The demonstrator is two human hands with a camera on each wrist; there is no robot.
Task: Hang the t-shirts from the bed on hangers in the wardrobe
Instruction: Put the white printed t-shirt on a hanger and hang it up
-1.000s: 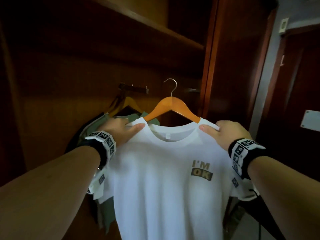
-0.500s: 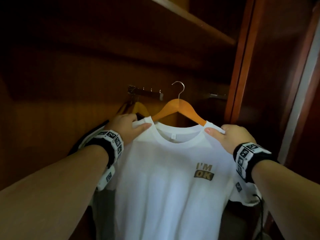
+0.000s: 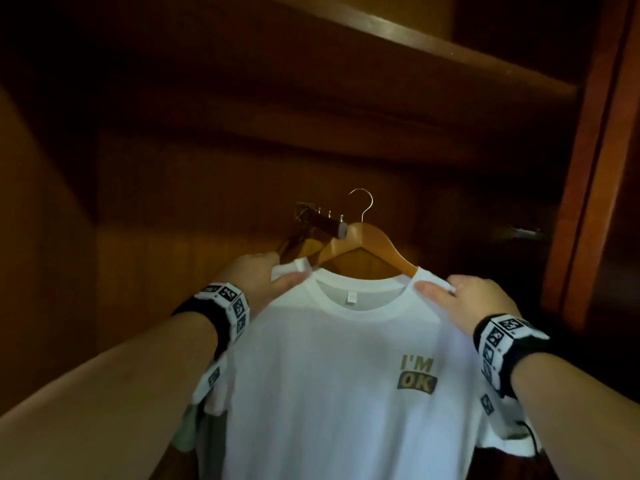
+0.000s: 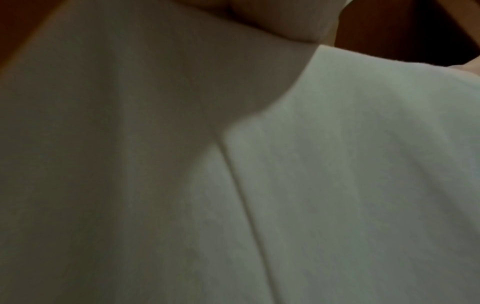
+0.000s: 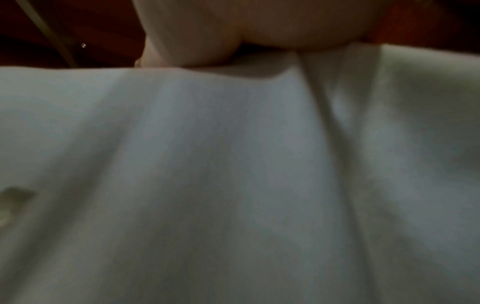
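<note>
Compared with a second ago, both hands have carried the white cotton t-shirt with the "I'M OK" print (image 3: 339, 386) deeper into the dark wooden wardrobe (image 3: 145, 188), the left hand (image 3: 258, 277) pinching its left shoulder and the right hand (image 3: 467, 299) gripping its right shoulder, thumbs in front, other fingers hidden. One orange wooden hanger with a silver wire hook (image 3: 363, 237) fills the shirt, its hook just beside the short metal pull-out rail (image 3: 323, 220) but apparently not yet on it, so hooking on remains. Count: one shirt in hand, at least one green garment (image 3: 188, 431) already hung, two or more hangers on the rail (dim); the bed is out of view.
</note>
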